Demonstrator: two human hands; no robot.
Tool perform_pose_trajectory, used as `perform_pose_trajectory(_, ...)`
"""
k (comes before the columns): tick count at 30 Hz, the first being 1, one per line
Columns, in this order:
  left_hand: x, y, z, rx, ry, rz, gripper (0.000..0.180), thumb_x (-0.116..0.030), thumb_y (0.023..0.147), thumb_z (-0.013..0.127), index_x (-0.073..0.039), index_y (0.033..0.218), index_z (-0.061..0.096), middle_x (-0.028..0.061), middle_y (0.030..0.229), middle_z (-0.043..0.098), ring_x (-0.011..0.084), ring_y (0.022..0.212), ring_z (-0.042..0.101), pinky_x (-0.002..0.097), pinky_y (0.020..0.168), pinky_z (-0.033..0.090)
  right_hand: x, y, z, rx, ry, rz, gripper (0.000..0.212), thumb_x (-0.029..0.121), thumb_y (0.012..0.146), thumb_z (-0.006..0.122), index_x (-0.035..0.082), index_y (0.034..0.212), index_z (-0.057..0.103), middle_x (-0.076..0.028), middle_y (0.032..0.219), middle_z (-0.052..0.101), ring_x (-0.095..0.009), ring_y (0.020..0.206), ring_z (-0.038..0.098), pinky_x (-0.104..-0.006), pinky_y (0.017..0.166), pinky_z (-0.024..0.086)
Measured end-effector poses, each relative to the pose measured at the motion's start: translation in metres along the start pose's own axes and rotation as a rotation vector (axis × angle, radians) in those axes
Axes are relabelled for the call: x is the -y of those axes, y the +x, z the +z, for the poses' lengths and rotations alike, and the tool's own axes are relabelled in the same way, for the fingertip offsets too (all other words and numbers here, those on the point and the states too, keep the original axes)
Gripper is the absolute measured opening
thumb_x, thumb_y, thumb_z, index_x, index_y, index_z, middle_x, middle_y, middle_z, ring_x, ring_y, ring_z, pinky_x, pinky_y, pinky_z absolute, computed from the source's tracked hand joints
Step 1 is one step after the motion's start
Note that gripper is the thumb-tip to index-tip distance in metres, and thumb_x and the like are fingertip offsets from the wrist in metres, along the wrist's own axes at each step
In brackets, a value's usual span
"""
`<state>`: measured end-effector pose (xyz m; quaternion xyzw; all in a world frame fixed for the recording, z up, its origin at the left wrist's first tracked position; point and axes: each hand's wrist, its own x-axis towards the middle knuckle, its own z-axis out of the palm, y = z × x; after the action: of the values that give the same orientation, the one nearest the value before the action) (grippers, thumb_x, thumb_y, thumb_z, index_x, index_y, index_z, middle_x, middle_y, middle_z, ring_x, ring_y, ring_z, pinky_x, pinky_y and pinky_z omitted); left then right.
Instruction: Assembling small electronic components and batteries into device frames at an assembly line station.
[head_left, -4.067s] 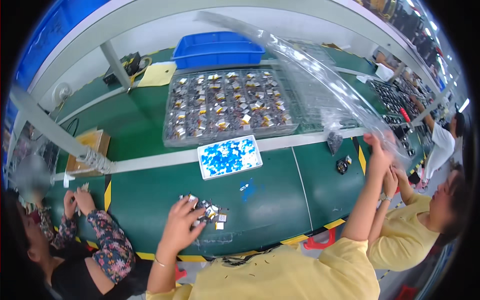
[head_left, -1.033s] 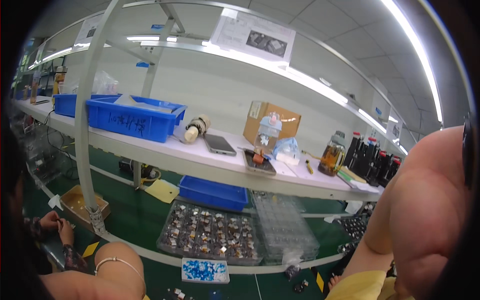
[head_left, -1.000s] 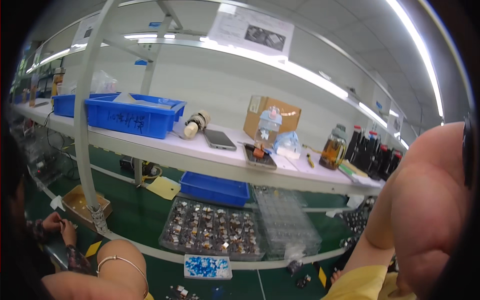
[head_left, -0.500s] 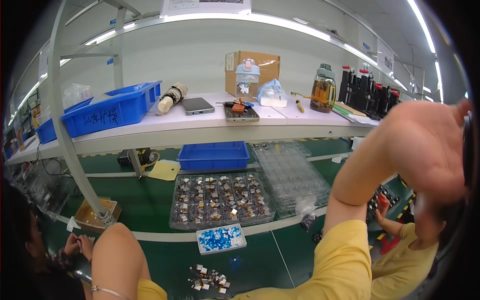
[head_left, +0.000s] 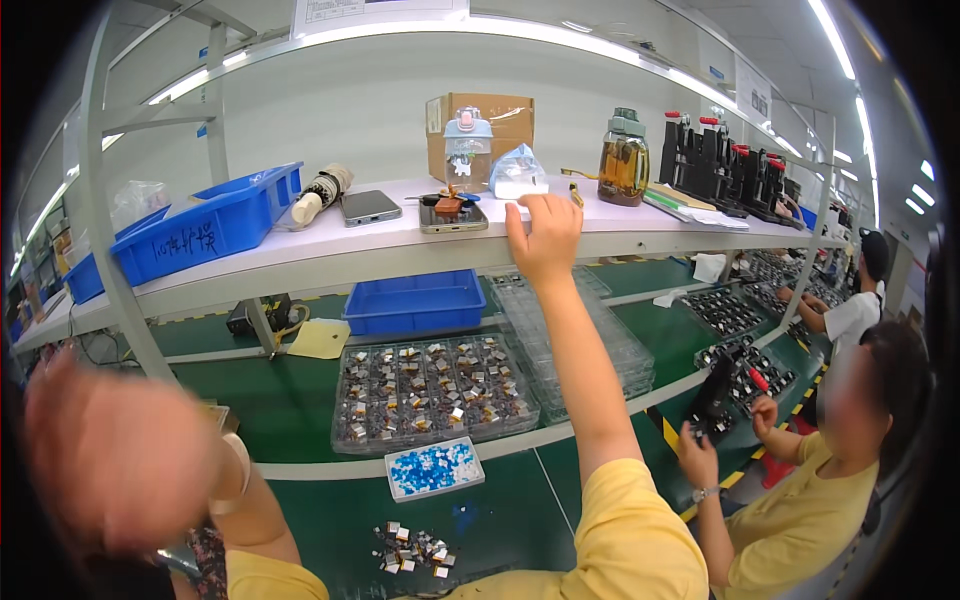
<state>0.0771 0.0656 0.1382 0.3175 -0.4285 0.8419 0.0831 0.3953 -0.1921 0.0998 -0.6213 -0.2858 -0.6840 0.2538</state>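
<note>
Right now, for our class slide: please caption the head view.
Right hand at the shelf edge, left hand blurred, tray of small parts below.

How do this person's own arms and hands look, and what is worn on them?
The short yellow sleeves leave both forearms uncovered. The left hand is blurred, with a bangle at its wrist; the right hand wears no glove.

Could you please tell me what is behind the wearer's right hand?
Beyond the right hand, a plastic-wrapped white packet and a small yellow item lie on the white shelf. Whatever the hand itself covers there cannot be seen.
</note>
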Motion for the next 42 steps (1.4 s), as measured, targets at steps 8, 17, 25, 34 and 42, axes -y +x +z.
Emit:
perform_pose_trajectory(8, 0.047, -0.179, 0.014, 0.966, 0.56, -0.363, 0.063, -0.015, 0.067, 0.07, -0.01, 0.124, 0.044, 0.0108, 0.127, 0.044, 0.0316, 0.123, 0.037, 0.0466, 0.105, 0.024, -0.021, -0.018, -0.033, 0.122, -0.095, -0.238, 0.059, 0.049, 0.064, 0.069, 0.007, 0.103, 0.055, -0.009, 0.1, 0.054, -0.027, 0.095, 0.049, -0.0432, 0.09, 0.032)
perform_pose_trajectory(17, 0.081, -0.204, 0.023, 1.019, 0.779, -0.353, 0.056, 0.0, 0.059, 0.064, -0.008, 0.111, 0.047, 0.0101, 0.112, 0.05, 0.0293, 0.112, 0.043, 0.0443, 0.104, 0.026, -0.022, -0.021, -0.021, 0.181, -0.16, -0.16, 0.054, 0.014, 0.054, 0.069, 0.012, 0.106, 0.053, -0.008, 0.098, 0.051, -0.028, 0.096, 0.047, -0.0412, 0.091, 0.032)
perform_pose_trajectory(25, 0.067, -0.185, 0.032, 1.126, 0.823, -0.361, 0.051, 0.005, 0.058, 0.06, -0.007, 0.107, 0.048, 0.0115, 0.102, 0.05, 0.0304, 0.098, 0.047, 0.0413, 0.096, 0.034, -0.007, -0.021, -0.027, 0.243, -0.35, -0.103, 0.047, 0.004, 0.057, 0.065, 0.008, 0.102, 0.051, -0.01, 0.096, 0.052, -0.029, 0.095, 0.049, -0.0396, 0.092, 0.035)
perform_pose_trajectory(34, 0.067, -0.19, 0.029, 1.104, 0.889, -0.367, 0.053, 0.004, 0.059, 0.061, -0.007, 0.109, 0.048, 0.0105, 0.102, 0.05, 0.0292, 0.103, 0.047, 0.0415, 0.101, 0.032, 0.001, -0.024, -0.026, 0.261, -0.422, -0.031, 0.051, 0.001, 0.056, 0.066, 0.008, 0.103, 0.049, -0.009, 0.1, 0.051, -0.028, 0.101, 0.049, -0.0428, 0.096, 0.034)
perform_pose_trajectory(42, 0.069, -0.194, 0.03, 1.069, 0.884, -0.385, 0.053, 0.005, 0.058, 0.06, -0.007, 0.108, 0.048, 0.0101, 0.102, 0.05, 0.0283, 0.103, 0.047, 0.0413, 0.101, 0.031, 0.003, -0.025, -0.021, 0.238, -0.389, -0.02, 0.051, -0.001, 0.057, 0.064, 0.008, 0.105, 0.049, -0.01, 0.1, 0.05, -0.028, 0.105, 0.047, -0.0455, 0.099, 0.032)
